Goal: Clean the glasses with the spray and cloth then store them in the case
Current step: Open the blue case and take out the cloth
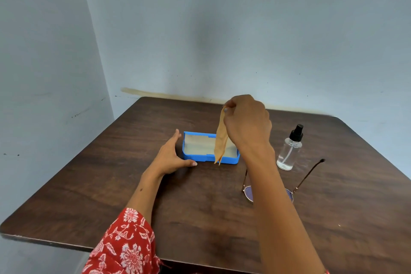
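Above the open case [210, 148], the right hand [246, 122] pinches the dangling cloth [220, 140]; the left hand [172, 154], fingers straight, steadies the case. Risk: the forearm clips the glasses [289, 191] (5 o'clock) or spray [289, 149] (3 o'clock).

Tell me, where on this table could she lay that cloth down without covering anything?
Bare wood lies left of the blue case and left hand, out to the table edge, and along the near edge between her forearms. It is crowded on the right, where the spray bottle and glasses sit close beside the right hand with its cloth.
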A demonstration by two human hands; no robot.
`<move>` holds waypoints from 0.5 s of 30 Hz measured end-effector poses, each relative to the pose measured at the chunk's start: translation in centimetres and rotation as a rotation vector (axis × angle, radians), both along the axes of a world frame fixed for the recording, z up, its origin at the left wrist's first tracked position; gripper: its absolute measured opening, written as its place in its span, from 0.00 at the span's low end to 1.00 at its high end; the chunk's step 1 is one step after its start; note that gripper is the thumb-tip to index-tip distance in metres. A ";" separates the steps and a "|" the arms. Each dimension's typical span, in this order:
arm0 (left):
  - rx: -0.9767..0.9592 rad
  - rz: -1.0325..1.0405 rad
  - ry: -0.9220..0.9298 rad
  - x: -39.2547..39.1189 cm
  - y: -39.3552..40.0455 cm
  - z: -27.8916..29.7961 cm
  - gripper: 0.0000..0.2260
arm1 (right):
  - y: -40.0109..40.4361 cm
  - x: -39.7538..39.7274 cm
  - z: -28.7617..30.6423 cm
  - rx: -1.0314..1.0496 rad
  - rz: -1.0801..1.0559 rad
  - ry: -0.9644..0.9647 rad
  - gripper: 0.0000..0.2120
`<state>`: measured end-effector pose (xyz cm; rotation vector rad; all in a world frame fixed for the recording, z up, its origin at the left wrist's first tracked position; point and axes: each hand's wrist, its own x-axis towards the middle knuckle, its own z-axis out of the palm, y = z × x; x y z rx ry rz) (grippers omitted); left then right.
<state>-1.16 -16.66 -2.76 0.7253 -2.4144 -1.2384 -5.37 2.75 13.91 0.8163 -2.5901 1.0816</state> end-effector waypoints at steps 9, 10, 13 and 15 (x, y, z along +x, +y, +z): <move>0.440 -0.185 0.464 5.3 7.6 4.9 0.25 | 3.8 2.4 0.5 0.011 0.172 -0.038 0.11; 0.506 -0.208 0.505 5.8 9.1 5.3 0.22 | 4.1 2.7 0.2 0.015 0.185 -0.054 0.11; 0.635 -0.240 0.539 6.7 13.0 5.9 0.18 | 5.2 3.1 -0.6 0.028 0.210 -0.089 0.11; 0.630 -0.256 0.495 7.4 14.8 6.0 0.17 | 5.9 3.3 -1.1 0.039 0.233 -0.105 0.10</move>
